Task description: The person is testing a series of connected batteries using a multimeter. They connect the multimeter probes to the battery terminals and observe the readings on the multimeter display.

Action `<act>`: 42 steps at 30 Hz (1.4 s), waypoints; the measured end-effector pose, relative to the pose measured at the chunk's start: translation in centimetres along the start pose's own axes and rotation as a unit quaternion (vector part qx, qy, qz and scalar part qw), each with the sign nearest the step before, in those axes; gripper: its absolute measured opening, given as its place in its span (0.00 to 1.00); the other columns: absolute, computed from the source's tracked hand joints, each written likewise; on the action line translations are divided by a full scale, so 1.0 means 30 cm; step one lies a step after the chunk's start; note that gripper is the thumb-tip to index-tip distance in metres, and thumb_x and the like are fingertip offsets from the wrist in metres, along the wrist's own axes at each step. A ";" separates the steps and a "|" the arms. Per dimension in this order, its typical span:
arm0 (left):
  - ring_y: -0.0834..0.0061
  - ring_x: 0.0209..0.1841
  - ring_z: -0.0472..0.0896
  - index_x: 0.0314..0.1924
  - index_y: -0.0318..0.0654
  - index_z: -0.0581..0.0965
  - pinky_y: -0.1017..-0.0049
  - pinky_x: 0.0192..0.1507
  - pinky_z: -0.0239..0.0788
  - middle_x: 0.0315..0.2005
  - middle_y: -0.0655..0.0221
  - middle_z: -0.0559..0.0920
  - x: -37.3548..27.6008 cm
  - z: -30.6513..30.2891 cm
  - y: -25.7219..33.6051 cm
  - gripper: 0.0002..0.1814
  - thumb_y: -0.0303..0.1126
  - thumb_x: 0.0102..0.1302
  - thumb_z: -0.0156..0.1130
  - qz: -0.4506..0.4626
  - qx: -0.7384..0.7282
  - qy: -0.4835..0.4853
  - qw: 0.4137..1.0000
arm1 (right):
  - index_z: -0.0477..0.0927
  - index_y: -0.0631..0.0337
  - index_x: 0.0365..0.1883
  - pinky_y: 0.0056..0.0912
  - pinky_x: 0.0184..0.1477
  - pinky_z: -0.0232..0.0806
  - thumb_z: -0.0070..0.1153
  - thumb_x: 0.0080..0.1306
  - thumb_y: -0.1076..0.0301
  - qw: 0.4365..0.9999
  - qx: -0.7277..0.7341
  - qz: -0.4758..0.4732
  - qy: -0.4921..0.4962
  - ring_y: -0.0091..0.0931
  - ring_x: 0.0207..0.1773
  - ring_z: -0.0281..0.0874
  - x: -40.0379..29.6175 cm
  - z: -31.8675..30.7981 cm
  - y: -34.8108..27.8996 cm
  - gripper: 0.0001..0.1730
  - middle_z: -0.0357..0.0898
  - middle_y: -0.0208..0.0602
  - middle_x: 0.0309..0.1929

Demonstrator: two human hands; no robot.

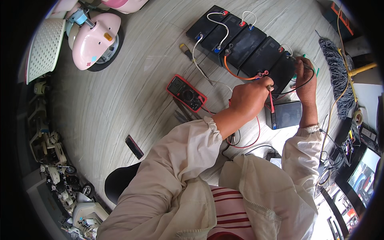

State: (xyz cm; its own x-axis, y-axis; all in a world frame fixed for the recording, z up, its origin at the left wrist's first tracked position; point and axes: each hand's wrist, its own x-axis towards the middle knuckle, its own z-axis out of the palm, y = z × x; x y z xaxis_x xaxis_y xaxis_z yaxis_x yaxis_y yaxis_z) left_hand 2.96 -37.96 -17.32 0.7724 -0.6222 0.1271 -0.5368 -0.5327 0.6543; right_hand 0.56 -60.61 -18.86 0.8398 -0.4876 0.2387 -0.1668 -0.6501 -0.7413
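Several black batteries (247, 45) stand in a row on the floor, joined by short white wires and an orange wire (235, 74). My left hand (250, 96) grips a red test probe (271, 97) beside the orange wire's end. In my right hand (306, 79) is a black test probe (306, 66), its tip by the blue terminal (288, 56) of the end battery. A red-cased multimeter (186, 93) lies face up to the left, its display showing digits. Close to my hands sits a separate black battery (286, 114).
A screwdriver (187, 52) and a phone-like dark device (134, 147) lie on the floor. A pink scooter (96, 42) stands at upper left. On the right are a grey mop head (337, 76), tangled cables (333, 157) and a screen (364, 174).
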 end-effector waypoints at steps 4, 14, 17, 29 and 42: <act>0.61 0.29 0.85 0.43 0.50 0.80 0.64 0.27 0.74 0.30 0.68 0.86 -0.001 0.000 -0.002 0.07 0.41 0.72 0.62 0.002 0.004 0.000 1.000 | 0.79 0.64 0.53 0.31 0.40 0.73 0.45 0.81 0.55 1.000 -0.003 -0.008 -0.001 0.27 0.37 0.79 0.000 0.003 -0.001 0.20 0.84 0.40 0.37; 0.61 0.27 0.84 0.43 0.50 0.79 0.64 0.25 0.73 0.28 0.67 0.85 -0.006 0.010 -0.008 0.07 0.41 0.71 0.62 0.024 0.015 0.023 0.999 | 0.79 0.65 0.53 0.31 0.41 0.73 0.44 0.81 0.56 1.000 -0.008 -0.009 0.003 0.27 0.36 0.79 -0.003 0.007 -0.006 0.20 0.84 0.40 0.37; 0.61 0.27 0.84 0.43 0.51 0.79 0.64 0.26 0.73 0.28 0.68 0.85 -0.005 0.011 -0.008 0.06 0.41 0.71 0.62 0.018 0.013 0.019 1.000 | 0.78 0.65 0.53 0.31 0.42 0.73 0.44 0.81 0.56 1.000 -0.012 -0.002 0.001 0.28 0.37 0.81 -0.004 0.005 -0.010 0.20 0.84 0.40 0.38; 0.60 0.28 0.84 0.43 0.51 0.79 0.64 0.26 0.73 0.29 0.69 0.85 -0.003 0.004 0.000 0.06 0.41 0.71 0.63 0.008 0.017 0.008 1.000 | 0.78 0.64 0.54 0.31 0.42 0.74 0.44 0.81 0.56 1.000 -0.007 0.010 -0.006 0.28 0.39 0.82 -0.007 0.003 -0.011 0.20 0.85 0.42 0.39; 0.62 0.28 0.84 0.42 0.51 0.80 0.65 0.26 0.73 0.29 0.70 0.85 -0.007 0.011 -0.006 0.06 0.41 0.71 0.63 0.035 0.035 0.024 0.998 | 0.80 0.60 0.52 0.35 0.47 0.74 0.46 0.81 0.59 1.000 -0.008 0.030 -0.004 0.37 0.44 0.86 -0.005 0.005 -0.010 0.16 0.85 0.46 0.41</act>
State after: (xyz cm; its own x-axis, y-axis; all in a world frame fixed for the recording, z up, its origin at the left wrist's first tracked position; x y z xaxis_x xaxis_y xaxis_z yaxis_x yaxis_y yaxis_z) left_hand 2.80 -37.92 -17.70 0.7462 -0.6323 0.2082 -0.6117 -0.5278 0.5893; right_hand 0.55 -60.26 -18.77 0.8319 -0.5217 0.1894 -0.2250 -0.6289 -0.7442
